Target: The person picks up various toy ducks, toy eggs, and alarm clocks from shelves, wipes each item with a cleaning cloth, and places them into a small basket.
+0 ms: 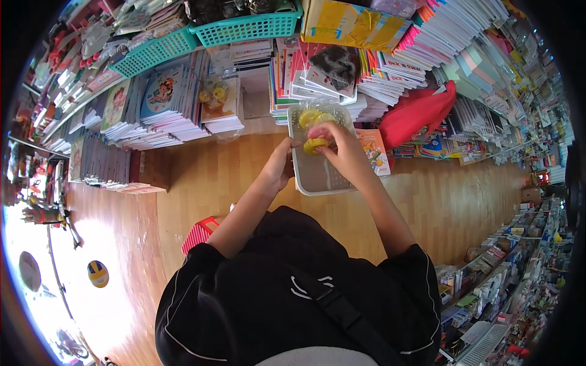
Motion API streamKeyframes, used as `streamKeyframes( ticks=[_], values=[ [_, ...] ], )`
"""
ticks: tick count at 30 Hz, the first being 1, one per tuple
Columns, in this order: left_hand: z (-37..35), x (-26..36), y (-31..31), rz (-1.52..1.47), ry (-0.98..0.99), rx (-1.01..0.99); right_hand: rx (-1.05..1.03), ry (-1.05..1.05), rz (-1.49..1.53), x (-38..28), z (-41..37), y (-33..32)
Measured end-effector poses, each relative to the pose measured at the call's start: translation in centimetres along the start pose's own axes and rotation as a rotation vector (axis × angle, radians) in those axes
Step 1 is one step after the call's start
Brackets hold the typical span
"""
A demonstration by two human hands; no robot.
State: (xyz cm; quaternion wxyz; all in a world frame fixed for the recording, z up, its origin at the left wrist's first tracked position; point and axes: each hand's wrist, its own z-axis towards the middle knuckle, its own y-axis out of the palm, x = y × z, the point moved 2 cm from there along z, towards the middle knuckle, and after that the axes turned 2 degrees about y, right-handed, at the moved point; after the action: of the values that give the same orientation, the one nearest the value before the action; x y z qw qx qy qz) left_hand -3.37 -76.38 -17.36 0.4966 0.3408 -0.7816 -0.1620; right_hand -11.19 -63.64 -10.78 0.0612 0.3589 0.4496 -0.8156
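A white plastic basket (322, 183) with small holes in its walls is in front of me, tilted slightly. My left hand (280, 163) grips its left side, thumb up at the rim and fingers hidden behind the wall. Inside the basket, my right hand (342, 149) pinches a round yellow roll (314, 145) that looks like tape. Just above that roll, a pink round piece (317, 131) shows by my fingers. More yellow rolls (309, 117) in clear wrapping lie at the basket's far end.
Stacks of books (175, 104) and notebooks line the shelf ahead, beneath teal baskets (247, 29) and a taped cardboard box (354, 24). A red bag (418, 116) lies on the right stacks. Wooden floor (213, 168) surrounds me, with a red striped stool (198, 235) at left and crowded shelves (488, 274) at right.
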Motion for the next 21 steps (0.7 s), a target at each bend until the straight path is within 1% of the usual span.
streamKeyframes(
  ticks=[2, 3, 5, 7, 9, 11, 12, 14, 18, 20, 21],
  values=[
    [0.0, -0.2, 0.1, -0.025, -0.004, -0.002, 0.015, 0.439, -0.003, 0.4, -0.4, -0.4],
    [-0.1, -0.3, 0.1, -0.046, -0.011, 0.001, 0.01, 0.44, -0.003, 0.6, -0.5, -0.4],
    [0.5, -1.0, -0.3, -0.061, -0.028, 0.0, 0.122, 0.324, -0.184, 1.2, -0.5, -0.4],
    [1.0, -1.8, -0.8, -0.073, -0.045, -0.003, 0.125, 0.331, -0.155, 2.6, -0.6, 0.5],
    [1.2, -2.4, -1.3, -0.009, -0.07, 0.011, 0.129, 0.333, -0.127, 4.5, -0.6, 1.5],
    [0.8, -2.5, -1.3, -0.009, -0.081, 0.031, 0.147, 0.254, -0.182, 6.1, -0.5, 2.4],
    [0.6, -2.5, -1.4, -0.008, -0.092, 0.048, 0.144, 0.251, -0.179, 5.6, -0.2, 2.2],
    [0.6, -2.5, -1.8, 0.0, -0.083, 0.048, 0.007, 0.597, 0.211, 5.1, -0.1, 2.2],
    [0.4, -2.5, -2.7, 0.02, -0.071, 0.058, 0.057, 0.551, 0.299, 5.3, -0.2, 4.2],
    [0.1, -2.5, -2.9, 0.02, -0.079, 0.088, -0.04, 0.538, 0.287, 5.7, 0.1, 5.0],
    [-0.1, -2.5, -3.1, 0.018, -0.084, 0.115, -0.037, 0.541, 0.29, 5.9, -0.1, 5.4]
  ],
)
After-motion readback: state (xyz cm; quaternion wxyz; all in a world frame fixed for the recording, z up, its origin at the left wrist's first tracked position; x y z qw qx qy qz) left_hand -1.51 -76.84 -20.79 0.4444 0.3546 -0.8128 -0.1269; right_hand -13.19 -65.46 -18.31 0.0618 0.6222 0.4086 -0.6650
